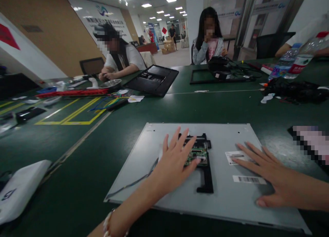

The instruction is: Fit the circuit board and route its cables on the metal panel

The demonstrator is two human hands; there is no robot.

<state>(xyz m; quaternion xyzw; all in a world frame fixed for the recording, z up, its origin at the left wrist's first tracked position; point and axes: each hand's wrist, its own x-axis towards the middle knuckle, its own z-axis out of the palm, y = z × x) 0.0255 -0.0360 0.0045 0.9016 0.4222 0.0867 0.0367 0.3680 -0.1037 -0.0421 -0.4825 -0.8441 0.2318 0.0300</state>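
A flat grey metal display panel (226, 202) lies on the green table in front of me. Near its middle sits a black plastic bracket (208, 175) around a small green circuit board (199, 156). My left hand (172, 161) is spread over the bracket and board, partly covering them, its thumb at the board's edge. From under that hand a thin cable (133, 185) runs to the panel's left corner. My right hand (267, 172) lies with fingers spread on the panel's right side, beside two white labels (248, 179). Neither hand grips anything.
A white case (23, 192) stands at left, a phone (312, 141) at right. Across the table lie a black plastic cover (154, 80), a black frame (197, 77), dark cables (295, 91) and bottles (300, 58). Two people sit at the far side.
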